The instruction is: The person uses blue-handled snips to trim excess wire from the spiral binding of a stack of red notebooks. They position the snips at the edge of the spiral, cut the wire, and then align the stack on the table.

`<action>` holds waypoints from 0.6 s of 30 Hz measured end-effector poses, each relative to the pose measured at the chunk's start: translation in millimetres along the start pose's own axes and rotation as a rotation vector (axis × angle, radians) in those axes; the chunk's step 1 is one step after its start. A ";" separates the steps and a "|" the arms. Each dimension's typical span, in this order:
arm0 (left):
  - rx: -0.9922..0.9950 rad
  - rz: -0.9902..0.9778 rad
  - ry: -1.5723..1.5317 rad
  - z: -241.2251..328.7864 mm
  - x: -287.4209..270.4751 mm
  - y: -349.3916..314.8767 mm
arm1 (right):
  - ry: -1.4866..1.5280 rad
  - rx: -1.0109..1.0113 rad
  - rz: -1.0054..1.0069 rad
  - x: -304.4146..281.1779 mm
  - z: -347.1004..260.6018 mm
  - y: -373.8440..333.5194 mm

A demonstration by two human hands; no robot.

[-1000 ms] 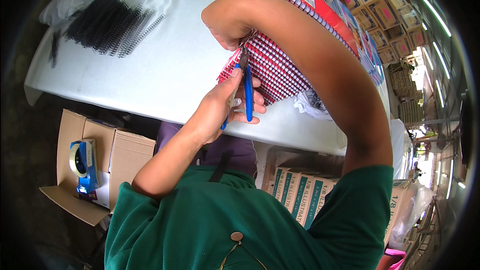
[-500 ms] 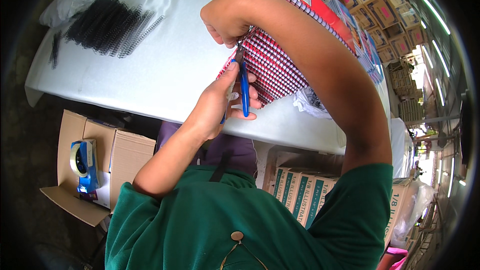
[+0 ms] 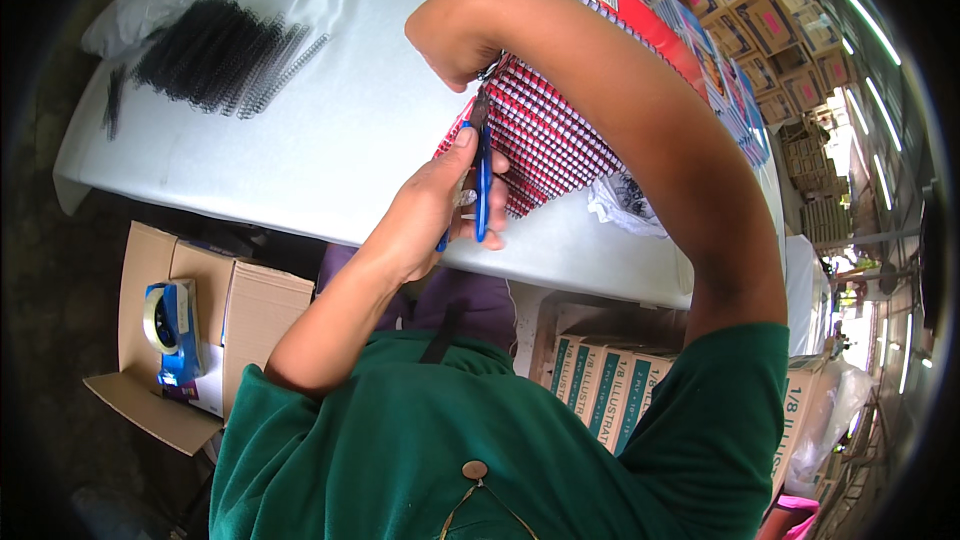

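My left hand (image 3: 432, 202) holds a pair of blue-handled pliers (image 3: 482, 175), thumb on one side and fingers loosely round the handles. The dark jaws point away from me, at the near end of a coil. My right arm arches over from the right, and my right hand (image 3: 452, 38) is bent down beside the jaws. Its fingers curl under and are mostly hidden, so what they grip does not show. Beneath both hands lies a stack of spiral-bound notebooks (image 3: 555, 130), with red and white edges and rows of dark coils. My right forearm covers part of it.
Loose black plastic coils (image 3: 205, 55) lie in a pile at the table's left, near a clear plastic bag (image 3: 150, 5). More bound books (image 3: 640, 15) stand at the far right. Crumpled white plastic (image 3: 625, 205) sits by the stack. Below left, a carton (image 3: 265, 310) holds a blue tape dispenser (image 3: 180, 330).
The plier handles have swung slightly left and down, and my left fingers have shifted with them. My right hand has rolled over a little, hiding more of its fingers.
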State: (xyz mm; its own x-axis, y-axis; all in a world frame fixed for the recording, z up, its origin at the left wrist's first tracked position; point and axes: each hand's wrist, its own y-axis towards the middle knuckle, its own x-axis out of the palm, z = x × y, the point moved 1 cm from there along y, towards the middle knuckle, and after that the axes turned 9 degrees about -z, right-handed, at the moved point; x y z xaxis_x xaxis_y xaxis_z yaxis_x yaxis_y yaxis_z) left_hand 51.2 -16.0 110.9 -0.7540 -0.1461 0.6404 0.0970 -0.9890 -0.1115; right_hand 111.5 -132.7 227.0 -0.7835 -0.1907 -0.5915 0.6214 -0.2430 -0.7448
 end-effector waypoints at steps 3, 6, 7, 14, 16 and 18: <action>0.021 -0.061 -0.143 5.6 8.1 0.0 | -0.002 0.108 -0.044 -3.8 -5.2 -3.2; -0.011 -0.110 -0.149 9.1 6.0 3.8 | 0.028 0.116 -0.064 -4.3 -5.1 0.7; -0.007 -0.093 -0.162 10.0 6.0 4.5 | -0.021 0.114 -0.056 -4.5 -5.4 -0.2; 0.081 -0.372 -0.339 -3.5 -25.3 14.6 | -0.024 0.044 -0.038 -5.8 1.0 4.4; 0.061 -0.380 -0.296 -3.0 -26.7 13.9 | -0.021 0.011 -0.040 -5.5 2.4 3.5; -0.031 -0.062 0.005 9.5 2.0 1.7 | -0.031 0.026 -0.025 -2.9 4.0 2.0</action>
State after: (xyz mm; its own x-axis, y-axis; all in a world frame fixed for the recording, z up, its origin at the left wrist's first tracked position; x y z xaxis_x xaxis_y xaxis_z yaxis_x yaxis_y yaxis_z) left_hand 56.0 -18.2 119.2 -0.7610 -0.0843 0.6432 0.0301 -0.9950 -0.0948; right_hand 115.0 -136.4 228.5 -0.7986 -0.2131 -0.5628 0.6018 -0.2730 -0.7505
